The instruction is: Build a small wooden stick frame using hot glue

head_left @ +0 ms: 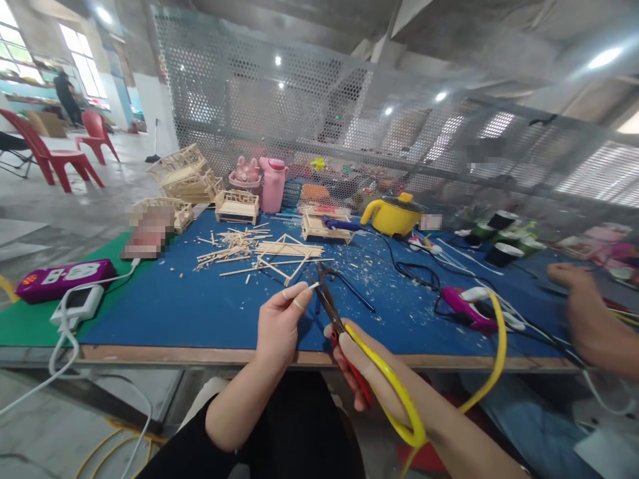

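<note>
My left hand (279,322) pinches a short piece of light wooden stick (314,285) between thumb and fingertips, which wear pale finger wraps. My right hand (354,356) is wrapped around scissors (335,316) with a red and yellow handle. Their dark blades point away from me, beside the stick's end; whether they touch it I cannot tell. Just beyond lies a blue-handled tool (353,291). Behind my hands, a thin stick frame (285,261) rests near a pile of loose wooden sticks (232,247).
Small wooden bench-like models (237,207) stand at the back, near a pink bottle (273,186). A blue glue gun (342,225) leans on another model. Further right are a yellow pot (395,216), cables and a purple power strip (469,309). Another person's arm (594,319) reaches in at right.
</note>
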The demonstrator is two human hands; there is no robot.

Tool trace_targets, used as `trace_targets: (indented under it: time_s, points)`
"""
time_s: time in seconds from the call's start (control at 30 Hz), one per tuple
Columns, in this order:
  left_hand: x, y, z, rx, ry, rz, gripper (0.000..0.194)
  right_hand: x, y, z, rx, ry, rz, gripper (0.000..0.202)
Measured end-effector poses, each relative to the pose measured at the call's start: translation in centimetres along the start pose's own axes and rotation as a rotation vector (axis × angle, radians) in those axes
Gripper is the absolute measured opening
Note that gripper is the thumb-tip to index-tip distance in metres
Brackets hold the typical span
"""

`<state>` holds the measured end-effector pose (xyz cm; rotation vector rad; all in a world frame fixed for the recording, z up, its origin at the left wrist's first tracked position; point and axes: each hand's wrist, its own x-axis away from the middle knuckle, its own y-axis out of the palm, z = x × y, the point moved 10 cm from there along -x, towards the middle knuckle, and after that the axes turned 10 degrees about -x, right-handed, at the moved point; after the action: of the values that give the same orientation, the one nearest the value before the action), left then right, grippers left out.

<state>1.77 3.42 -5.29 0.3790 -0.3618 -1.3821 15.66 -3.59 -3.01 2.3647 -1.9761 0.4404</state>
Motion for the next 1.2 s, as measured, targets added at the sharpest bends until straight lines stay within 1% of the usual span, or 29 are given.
trace_targets:
  time_s: [0.13, 0.23, 0.33, 0.4, 0.5, 0.57, 0.6, 0.63, 0.7, 0.77, 0.93, 1.07, 1.2]
  points:
    - [0.4, 0.4, 0.8, -0.07, 0.042, -0.031, 0.027, 0.1, 1.2, -0.4, -0.052, -0.002, -0.046, 0.059]
    - [0.5, 0.7, 1.2, -0.098, 0.063, -0.051, 0.022, 0.2, 1.5, -0.7, -0.083, -0.014, -0.041, 0.059]
    - [0.6, 0.7, 1.6, -0.138, 0.103, -0.053, 0.018, 0.2, 1.5, -0.7, -0.064, -0.041, -0.037, 0.059]
    - [0.9, 0.6, 2.3, -0.184, 0.165, -0.043, 0.015, 0.3, 1.5, -0.6, -0.033, -0.049, -0.044, 0.061]
    - [1.8, 0.6, 4.0, -0.275, 0.325, -0.026, 0.01, 0.7, 1.2, -0.9, 0.047, -0.059, -0.04, 0.058]
    - [2.5, 0.8, 5.2, -0.322, 0.416, -0.029, 0.008, 1.1, 1.0, -1.9, 0.143, -0.113, -0.02, 0.052]
    - [2.7, 0.9, 5.5, -0.337, 0.436, -0.037, 0.008, 1.4, 0.8, -2.6, 0.197, -0.163, -0.002, 0.047]
    - [2.7, 1.1, 5.6, -0.345, 0.435, -0.05, 0.008, 1.6, 0.7, -3.5, 0.248, -0.216, 0.019, 0.043]
    - [2.3, 1.2, 5.2, -0.336, 0.375, -0.079, 0.009, 1.8, 0.4, -4.8, 0.335, -0.309, 0.064, 0.037]
    - [1.7, 1.3, 4.6, -0.311, 0.309, -0.102, 0.014, 1.5, 0.1, -5.3, 0.391, -0.357, 0.105, 0.036]
    - [0.9, 1.2, 3.8, -0.272, 0.266, -0.151, 0.018, 0.3, -0.4, -4.9, 0.535, -0.425, 0.213, 0.046]
    - [0.9, 1.5, 3.2, -0.212, 0.221, -0.212, 0.023, -0.1, -0.3, -4.4, 0.576, -0.474, 0.225, 0.049]
    - [0.6, 1.4, 2.8, -0.152, 0.187, -0.203, 0.028, -0.8, -1.2, -4.5, 0.569, -0.512, 0.236, 0.049]
